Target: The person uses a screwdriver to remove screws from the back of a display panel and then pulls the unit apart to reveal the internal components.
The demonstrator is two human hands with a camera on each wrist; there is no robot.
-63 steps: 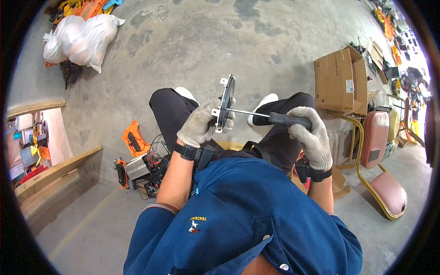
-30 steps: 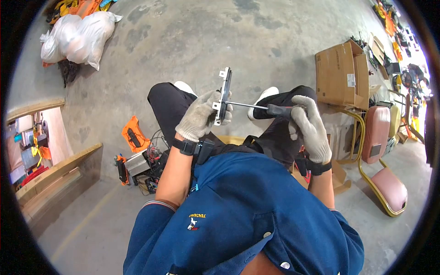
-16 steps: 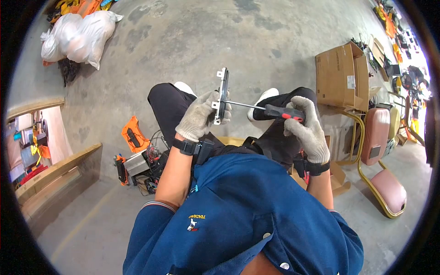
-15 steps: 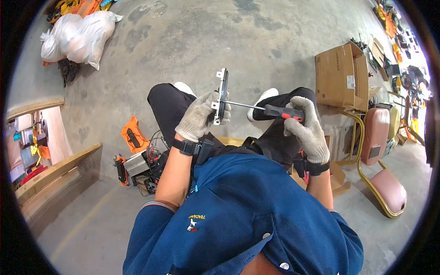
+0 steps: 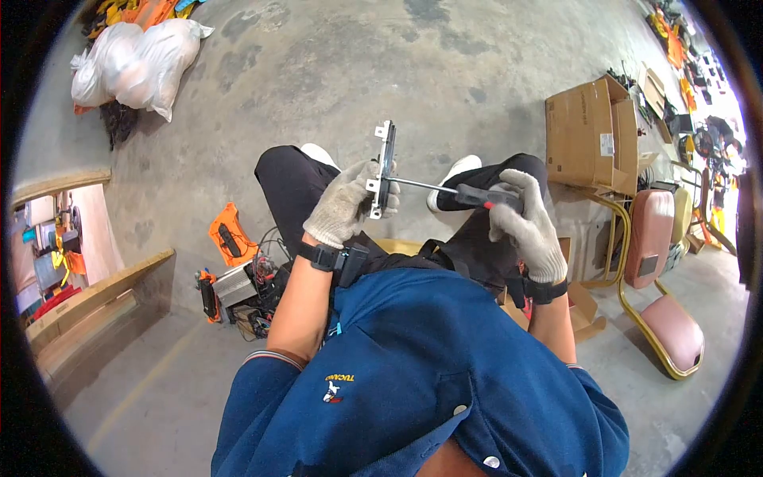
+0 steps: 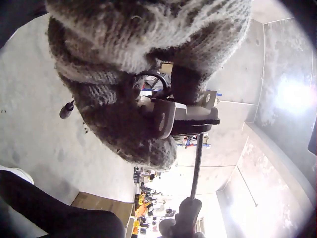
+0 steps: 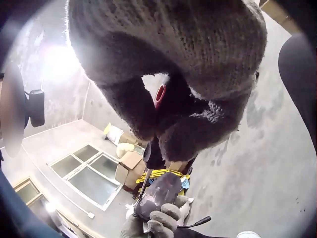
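Note:
My gloved left hand (image 5: 342, 208) grips a thin, round dark part (image 5: 385, 171) with silvery metal tabs, held on edge above my lap. The left wrist view shows its bracket tab (image 6: 171, 119) close by the fingers. A cable with a plug end (image 7: 202, 221) sticks out near it in the right wrist view. My gloved right hand (image 5: 531, 226) holds a screwdriver (image 5: 477, 196) by its black and red handle, thumb and fingers around it. The screwdriver's long shaft (image 6: 197, 168) runs to the face of the round part; the tip is hidden there.
Beside my left leg lie an orange piece (image 5: 232, 234) and a metal box (image 5: 236, 286) among wires. A cardboard box (image 5: 584, 135) and a tipped chair with pink pads (image 5: 671, 326) are on the right. White bags (image 5: 139, 70) lie far left.
The right hand's fingers have shifted and turned the screwdriver handle, so its red part faces another way. The round part is seen more edge-on than two seconds ago. The left hand stays nearly still.

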